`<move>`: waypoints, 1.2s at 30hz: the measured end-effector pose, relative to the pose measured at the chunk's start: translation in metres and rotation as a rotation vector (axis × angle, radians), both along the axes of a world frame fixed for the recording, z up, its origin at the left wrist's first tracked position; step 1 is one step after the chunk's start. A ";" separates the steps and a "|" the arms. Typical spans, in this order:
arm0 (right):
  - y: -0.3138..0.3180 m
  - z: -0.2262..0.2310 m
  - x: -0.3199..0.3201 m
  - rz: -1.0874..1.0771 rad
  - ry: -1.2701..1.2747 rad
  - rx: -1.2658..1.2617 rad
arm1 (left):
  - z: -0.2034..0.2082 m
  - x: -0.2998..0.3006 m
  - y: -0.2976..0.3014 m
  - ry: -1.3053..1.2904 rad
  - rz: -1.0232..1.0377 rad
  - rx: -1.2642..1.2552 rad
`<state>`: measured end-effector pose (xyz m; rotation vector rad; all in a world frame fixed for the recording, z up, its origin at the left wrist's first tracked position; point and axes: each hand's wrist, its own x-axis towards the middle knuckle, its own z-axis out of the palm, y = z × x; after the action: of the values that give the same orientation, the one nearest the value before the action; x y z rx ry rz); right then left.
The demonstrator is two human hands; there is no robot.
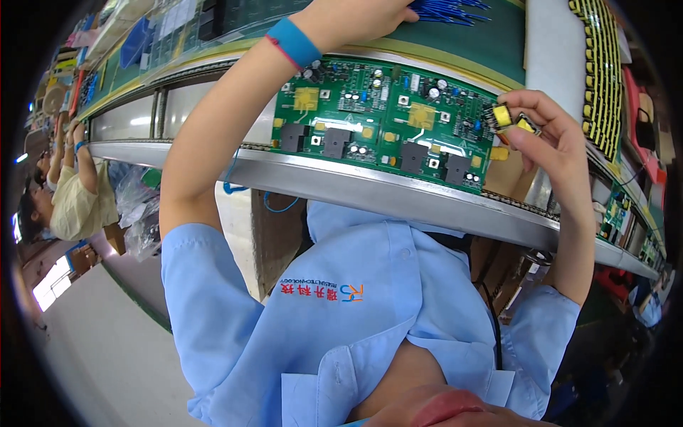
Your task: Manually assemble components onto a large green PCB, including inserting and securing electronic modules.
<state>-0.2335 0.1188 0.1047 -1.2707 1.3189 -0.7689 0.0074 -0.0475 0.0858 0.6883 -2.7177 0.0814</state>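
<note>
My right hand [558, 139] is closed on two small transformers, a yellow-wrapped one [502, 115] with metal pins and a second one [527, 124] beside it. It holds them over the right end of a green circuit board [388, 135], which carries black blocks, capacitors and yellow squares. My left hand [356, 21], with a blue wristband [294, 44] on its wrist, reaches past the board's far edge. One fingertip lies close to a bundle of blue wires [452, 11]; the upper edge of the picture cuts off most of its fingers.
The board rests between the rails of a conveyor line, whose near metal rail [341, 186] runs in front of me. At the right stand rows of yellow transformers [603, 78] beside a white panel [555, 60]. Another person [75, 203] works farther left along the line.
</note>
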 end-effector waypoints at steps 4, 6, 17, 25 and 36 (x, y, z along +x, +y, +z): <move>0.006 -0.019 -0.001 -0.008 0.248 -0.192 | -0.005 -0.006 -0.011 0.000 -0.029 -0.001; 0.003 -0.007 0.013 0.024 0.431 -0.186 | -0.003 -0.007 -0.009 -0.045 -0.001 -0.018; -0.010 -0.018 0.021 0.197 0.884 -0.544 | 0.018 0.005 -0.010 0.490 0.041 0.208; -0.017 -0.012 0.024 0.255 0.930 -0.576 | 0.032 0.009 0.009 0.550 -0.013 0.399; -0.020 0.006 0.019 0.090 0.646 -0.396 | 0.022 0.012 0.029 0.037 -0.272 0.232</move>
<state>-0.2143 0.0983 0.1106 -1.9946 1.6461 -0.5887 0.0189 -0.0186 0.1077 0.3673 -2.7820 -0.3124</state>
